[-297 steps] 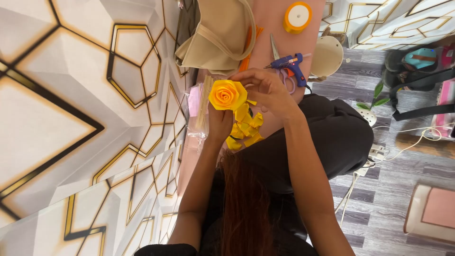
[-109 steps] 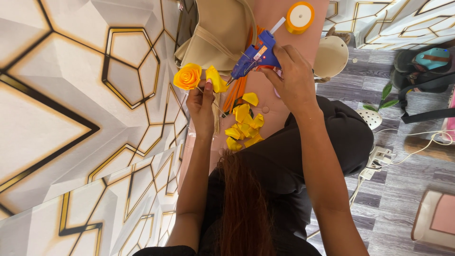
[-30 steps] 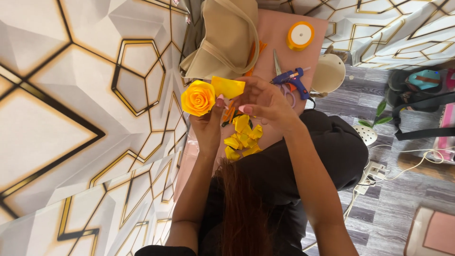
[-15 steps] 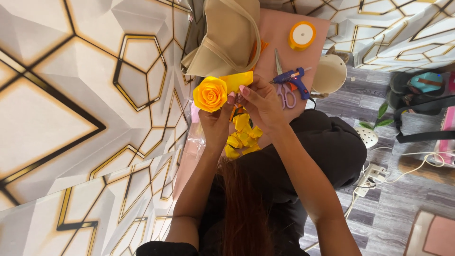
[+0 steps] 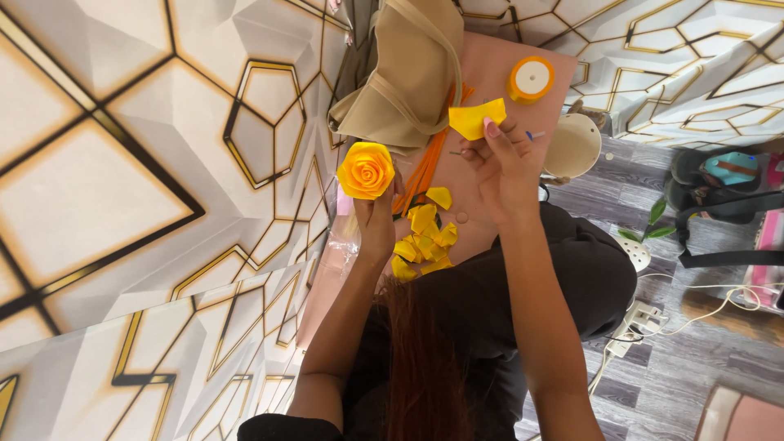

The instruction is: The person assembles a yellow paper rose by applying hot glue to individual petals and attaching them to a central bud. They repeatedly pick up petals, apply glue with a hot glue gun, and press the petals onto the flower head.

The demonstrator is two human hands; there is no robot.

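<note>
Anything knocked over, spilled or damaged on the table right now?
Nothing stands out. The left hand holds a neat yellow ribbon rose, the right hand a folded yellow petal. Loose petals lie heaped on the pink table, the ribbon spool flat.

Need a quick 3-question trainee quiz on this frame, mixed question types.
1. True or false: the left hand holds a yellow ribbon rose.
2. What does the right hand pinch? A) scissors B) a yellow ribbon piece C) a glue gun
3. Fill in: the loose yellow petals lie on the pink ____.

Key: 1 true; 2 B; 3 table.
</note>
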